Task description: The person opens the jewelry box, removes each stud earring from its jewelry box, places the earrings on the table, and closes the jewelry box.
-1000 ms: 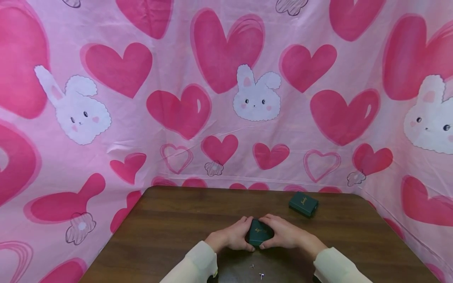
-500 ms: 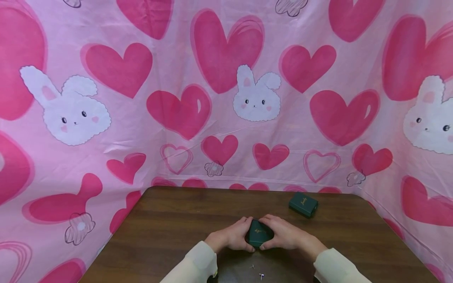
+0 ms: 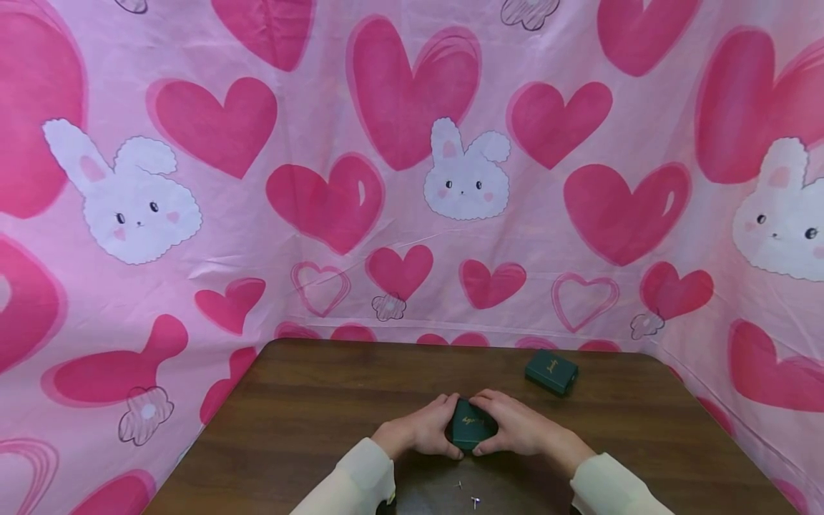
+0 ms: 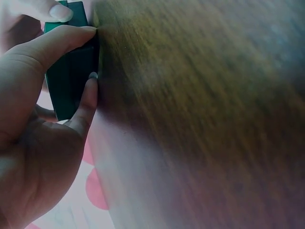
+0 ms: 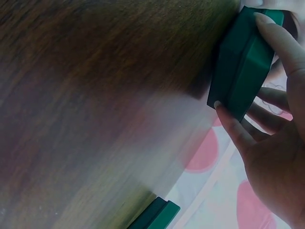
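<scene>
Between both hands, near the middle of the table, a small dark green box [image 3: 472, 430] with gold lettering stands on the wood. My left hand [image 3: 428, 428] grips its left side, thumb at the near edge and fingers at the far edge. From the right, my right hand [image 3: 517, 425] holds the same box in a matching way. A seam runs round the box [image 5: 245, 62] in the right wrist view, and the lid looks closed. In the left wrist view, fingers [image 4: 88, 95] press against the box's dark side [image 4: 71, 81]. Two tiny shiny pin-like pieces [image 3: 476, 501] lie on the near tabletop.
A second green box [image 3: 551, 371] with gold lettering, seemingly closed, sits toward the back right of the brown wooden table [image 3: 322, 400]. Pink cloth [image 3: 444, 286] with hearts and rabbits hangs behind the table and along both sides.
</scene>
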Available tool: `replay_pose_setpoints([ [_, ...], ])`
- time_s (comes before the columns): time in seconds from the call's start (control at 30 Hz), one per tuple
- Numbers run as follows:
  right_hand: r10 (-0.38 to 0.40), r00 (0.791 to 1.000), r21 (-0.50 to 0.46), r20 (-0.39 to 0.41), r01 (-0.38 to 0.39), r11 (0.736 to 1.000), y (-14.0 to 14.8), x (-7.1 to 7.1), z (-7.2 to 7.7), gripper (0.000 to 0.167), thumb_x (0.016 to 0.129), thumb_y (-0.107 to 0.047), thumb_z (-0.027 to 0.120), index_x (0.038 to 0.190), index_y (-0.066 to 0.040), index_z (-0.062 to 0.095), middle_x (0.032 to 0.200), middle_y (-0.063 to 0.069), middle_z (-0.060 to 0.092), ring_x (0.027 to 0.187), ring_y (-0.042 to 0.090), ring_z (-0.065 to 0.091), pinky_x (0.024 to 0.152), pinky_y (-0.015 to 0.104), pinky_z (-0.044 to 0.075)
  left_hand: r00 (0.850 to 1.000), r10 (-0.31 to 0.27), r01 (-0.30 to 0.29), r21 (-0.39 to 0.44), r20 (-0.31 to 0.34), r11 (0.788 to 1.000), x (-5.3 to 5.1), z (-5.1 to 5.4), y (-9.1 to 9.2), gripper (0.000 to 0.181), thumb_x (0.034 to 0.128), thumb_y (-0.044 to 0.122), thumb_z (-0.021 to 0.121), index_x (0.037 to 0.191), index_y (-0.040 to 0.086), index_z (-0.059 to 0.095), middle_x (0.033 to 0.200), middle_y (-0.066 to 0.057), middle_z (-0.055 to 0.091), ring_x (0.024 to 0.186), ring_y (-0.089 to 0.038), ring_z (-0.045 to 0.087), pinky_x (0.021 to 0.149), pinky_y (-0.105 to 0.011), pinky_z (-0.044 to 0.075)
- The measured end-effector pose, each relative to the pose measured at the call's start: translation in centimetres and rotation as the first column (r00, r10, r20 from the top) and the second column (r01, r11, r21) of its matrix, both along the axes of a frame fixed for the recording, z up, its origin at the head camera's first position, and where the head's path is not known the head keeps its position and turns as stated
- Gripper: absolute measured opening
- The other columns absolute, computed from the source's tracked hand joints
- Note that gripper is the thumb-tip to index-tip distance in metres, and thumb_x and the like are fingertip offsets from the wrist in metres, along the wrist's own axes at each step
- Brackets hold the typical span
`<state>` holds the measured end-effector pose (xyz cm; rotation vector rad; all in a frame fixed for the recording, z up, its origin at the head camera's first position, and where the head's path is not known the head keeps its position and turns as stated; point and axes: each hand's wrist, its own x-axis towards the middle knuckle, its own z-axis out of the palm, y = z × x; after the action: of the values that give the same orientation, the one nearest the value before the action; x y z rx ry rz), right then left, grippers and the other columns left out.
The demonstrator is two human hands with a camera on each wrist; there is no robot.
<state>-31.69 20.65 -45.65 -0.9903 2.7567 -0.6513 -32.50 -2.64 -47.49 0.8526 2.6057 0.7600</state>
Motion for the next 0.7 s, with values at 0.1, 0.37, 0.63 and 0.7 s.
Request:
replay_pose_setpoints([
  [0.1,0.007,1.0,-0.026,0.003,-0.006,1.0,0.17,-0.07,-0.11,0.082,0.081,-0.056,0.082,0.139,-0.003,0.057,0.137,0.009,0.054,0.121,0.03,0.054,0.102,0.057,0.047,1.0,0.001,-0.001,-0.001,0.0,1.0,-0.06,-0.07,0.0,0.101,0.0808,0.034,0.088,0.158,0.01,0.028,0.136,0.0,0.046,0.118,-0.013,0.051,0.109,-0.038,0.045],
  [0.37,0.055,0.998,-0.045,-0.021,-0.055,0.997,0.48,-0.23,-0.35,0.082,0.084,-0.058,0.078,0.14,-0.003,0.056,0.136,0.01,0.054,0.119,0.03,0.054,0.101,0.055,0.048,1.0,0.012,-0.012,0.005,0.014,1.0,0.18,-0.12,-0.01,0.1,0.0817,0.034,0.088,0.158,0.01,0.028,0.139,-0.001,0.046,0.122,-0.014,0.051,0.11,-0.04,0.044],
  [0.63,0.006,1.0,0.001,-0.005,-0.006,1.0,-0.11,0.36,0.47,0.077,0.082,-0.05,0.083,0.139,-0.006,0.057,0.136,0.005,0.055,0.118,0.025,0.055,0.101,0.052,0.049,1.0,-0.005,0.005,0.008,0.005,1.0,0.1,-0.09,-0.16,0.097,0.0823,0.034,0.087,0.157,0.01,0.03,0.136,0.001,0.047,0.12,-0.013,0.051,0.11,-0.04,0.044],
  [0.7,0.004,1.0,0.001,-0.004,-0.004,1.0,-0.09,0.28,0.31,0.077,0.082,-0.05,0.083,0.139,-0.006,0.057,0.136,0.006,0.055,0.118,0.025,0.056,0.101,0.053,0.049,1.0,-0.007,0.007,0.006,0.001,1.0,0.11,-0.11,-0.19,0.098,0.0824,0.034,0.087,0.157,0.009,0.029,0.136,0.001,0.046,0.12,-0.013,0.051,0.11,-0.039,0.044],
])
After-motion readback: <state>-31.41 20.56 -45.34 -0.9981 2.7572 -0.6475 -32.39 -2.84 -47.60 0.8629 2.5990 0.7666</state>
